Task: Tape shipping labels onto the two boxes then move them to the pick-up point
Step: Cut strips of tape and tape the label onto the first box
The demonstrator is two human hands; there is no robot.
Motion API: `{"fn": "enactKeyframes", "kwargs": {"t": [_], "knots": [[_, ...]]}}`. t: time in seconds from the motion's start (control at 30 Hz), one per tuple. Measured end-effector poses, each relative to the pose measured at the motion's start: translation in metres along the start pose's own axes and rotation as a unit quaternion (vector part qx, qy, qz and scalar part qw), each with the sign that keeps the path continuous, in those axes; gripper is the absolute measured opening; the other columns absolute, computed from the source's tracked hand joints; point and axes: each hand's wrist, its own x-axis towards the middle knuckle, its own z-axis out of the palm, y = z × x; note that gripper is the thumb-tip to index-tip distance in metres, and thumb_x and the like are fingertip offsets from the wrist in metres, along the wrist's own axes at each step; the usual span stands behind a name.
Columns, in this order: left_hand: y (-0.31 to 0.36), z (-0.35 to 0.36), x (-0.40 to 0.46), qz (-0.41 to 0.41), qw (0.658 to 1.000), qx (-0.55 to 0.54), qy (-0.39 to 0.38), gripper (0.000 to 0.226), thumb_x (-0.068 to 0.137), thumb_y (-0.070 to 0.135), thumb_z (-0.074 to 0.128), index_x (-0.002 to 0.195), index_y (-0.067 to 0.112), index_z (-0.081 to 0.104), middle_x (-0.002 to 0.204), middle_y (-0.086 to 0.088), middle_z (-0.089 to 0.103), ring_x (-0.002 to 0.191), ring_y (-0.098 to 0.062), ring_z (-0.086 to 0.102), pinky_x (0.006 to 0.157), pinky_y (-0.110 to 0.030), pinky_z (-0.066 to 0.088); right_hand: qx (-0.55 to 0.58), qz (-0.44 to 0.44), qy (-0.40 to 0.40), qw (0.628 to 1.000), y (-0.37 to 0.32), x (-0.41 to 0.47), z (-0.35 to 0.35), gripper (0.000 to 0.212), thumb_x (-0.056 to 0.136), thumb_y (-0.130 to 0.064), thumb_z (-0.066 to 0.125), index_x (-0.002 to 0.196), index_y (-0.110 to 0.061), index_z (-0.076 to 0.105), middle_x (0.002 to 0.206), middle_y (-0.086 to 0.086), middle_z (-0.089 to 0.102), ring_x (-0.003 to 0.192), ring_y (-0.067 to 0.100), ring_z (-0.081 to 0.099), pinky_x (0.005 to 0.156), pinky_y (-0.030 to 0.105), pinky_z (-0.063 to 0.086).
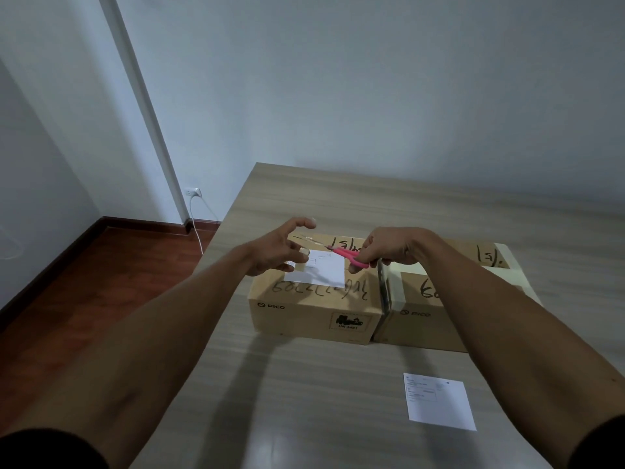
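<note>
The shipping label on the left box needs taping: hold your spread, empty left hand taut while your right hand gripping pink scissors snips cleanly.

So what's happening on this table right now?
A person is labelling two cardboard boxes. The right hand holds pink scissors over the left box, where one shipping label lies on top. The left hand hovers open at that label's edge. A second label lies loose on the table; the right box has none.
</note>
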Motion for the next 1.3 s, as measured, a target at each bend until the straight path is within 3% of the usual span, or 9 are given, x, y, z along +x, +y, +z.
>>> {"fn": "enactKeyframes", "kwargs": {"t": [0.17,0.4,0.57,0.7,0.8,0.97,1.1,1.2,1.3], "knots": [[-0.003,0.003,0.001,-0.015,1.000,0.018,0.002,0.065,0.092,0.000,0.068,0.129,0.049,0.049,0.101,-0.013,0.065,0.094,-0.023,0.057,0.082,-0.037,0.054,-0.014,0.002,0.033,0.999,0.001,-0.001,0.003,0.025,0.068,-0.035,0.093,0.067,-0.014,0.080,0.072,0.007,0.072,0.067,0.016,0.053,0.060,0.031,0.037],[-0.015,0.006,-0.001,-0.008,0.999,0.008,0.041,0.082,0.089,0.004,0.076,0.139,0.056,0.037,0.093,-0.014,0.061,0.090,-0.023,0.058,0.080,-0.040,0.055,0.009,0.089,0.098,0.991,-0.002,0.007,0.023,0.026,0.081,-0.024,0.087,0.076,-0.003,0.075,0.079,0.012,0.077,0.064,0.022,0.072,0.063,0.031,0.061],[-0.020,0.007,-0.003,0.024,0.996,-0.018,0.085,0.094,0.086,0.008,0.080,0.144,0.062,0.028,0.102,-0.026,0.068,0.089,-0.024,0.064,0.080,-0.040,0.058,-0.017,0.139,0.232,0.963,0.012,0.028,0.060,0.021,0.083,-0.018,0.083,0.090,-0.004,0.069,0.075,0.007,0.071,0.057,0.015,0.063,0.056,0.028,0.052],[-0.021,0.009,-0.006,0.042,0.994,-0.019,0.100,0.097,0.085,0.009,0.082,0.146,0.061,0.027,0.110,-0.032,0.068,0.089,-0.024,0.066,0.081,-0.042,0.058,0.233,0.203,0.233,0.922,0.021,0.047,0.083,0.008,0.090,0.008,0.065,0.083,0.004,0.065,0.071,0.017,0.072,0.045,0.024,0.060,0.049,0.033,0.054],[-0.020,0.013,-0.010,0.048,0.993,-0.015,0.104,0.096,0.085,0.009,0.081,0.148,0.057,0.027,0.104,-0.029,0.068,0.090,-0.022,0.065,0.079,-0.039,0.058,0.360,0.237,0.237,0.871,0.033,0.052,0.094,0.010,0.097,0.007,0.056,0.090,0.005,0.063,0.073,0.022,0.066,0.050,0.025,0.058,0.046,0.031,0.048],[-0.023,0.015,-0.016,0.059,0.992,-0.009,0.110,0.097,0.085,0.005,0.080,0.151,0.053,0.027,0.094,-0.014,0.063,0.086,-0.018,0.061,0.073,-0.034,0.056,0.307,0.241,0.202,0.898,0.047,0.057,0.100,0.018,0.085,0.006,0.077,0.100,0.009,0.067,0.080,0.020,0.074,0.063,0.028,0.075,0.063,0.040,0.063],[-0.024,0.017,-0.019,0.058,0.992,-0.009,0.107,0.098,0.086,0.002,0.079,0.151,0.053,0.027,0.089,-0.011,0.064,0.079,-0.015,0.062,0.071,-0.032,0.056,0.315,0.264,0.127,0.903,0.047,0.056,0.093,0.014,0.090,0.008,0.069,0.104,0.007,0.066,0.083,0.017,0.071,0.076,0.025,0.074,0.078,0.036,0.063],[-0.023,0.018,-0.020,0.057,0.993,-0.017,0.102,0.098,0.086,0.003,0.079,0.151,0.055,0.026,0.091,-0.014,0.066,0.080,-0.017,0.063,0.072,-0.034,0.056,0.325,0.289,0.151,0.888,0.032,0.043,0.091,0.019,0.099,0.011,0.046,0.095,-0.003,0.057,0.072,0.013,0.058,0.054,0.020,0.058,0.058,0.021,0.054],[-0.021,0.020,-0.021,0.048,0.994,-0.059,0.084,0.101,0.086,0.005,0.080,0.150,0.058,0.023,0.092,-0.019,0.068,0.083,-0.022,0.063,0.076,-0.038,0.055,0.238,0.120,0.285,0.921,0.002,0.040,0.080,0.019,0.095,-0.001,0.054,0.076,-0.006,0.053,0.062,0.008,0.053,0.052,0.024,0.052,0.046,0.025,0.039]]}}
